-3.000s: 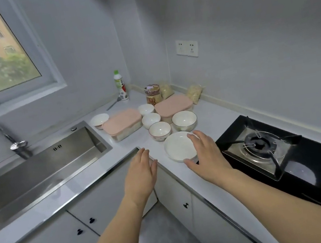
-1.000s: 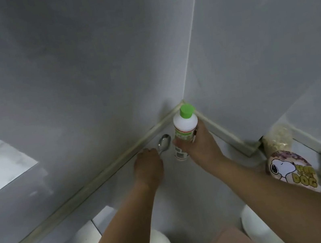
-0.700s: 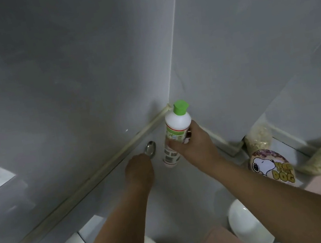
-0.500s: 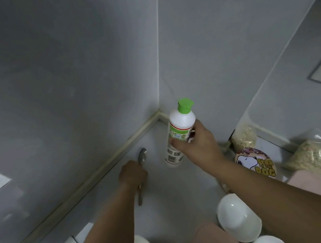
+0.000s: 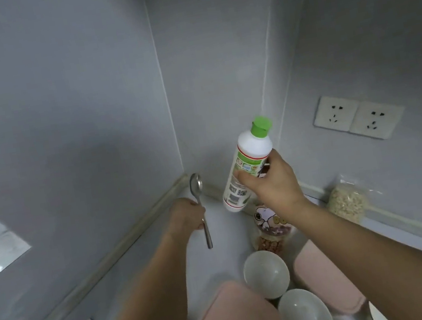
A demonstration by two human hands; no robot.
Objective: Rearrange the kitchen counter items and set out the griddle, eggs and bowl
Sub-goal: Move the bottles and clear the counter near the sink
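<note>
Corner clearance, two items held above the counter [image 5: 228,254]: our right hand [image 5: 271,186] wrapped round the tilted white bottle [image 5: 249,163], left hand [image 5: 187,215] fisted on the spoon [image 5: 200,203]; we judge both should travel level, clear of the bowls [image 5: 266,273] below.

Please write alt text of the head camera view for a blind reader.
Over a counter corner, the right hand holds a white bottle with a green cap, tilted, and the left hand holds a spoon. Below them are two white bowls between pink containers.
</note>
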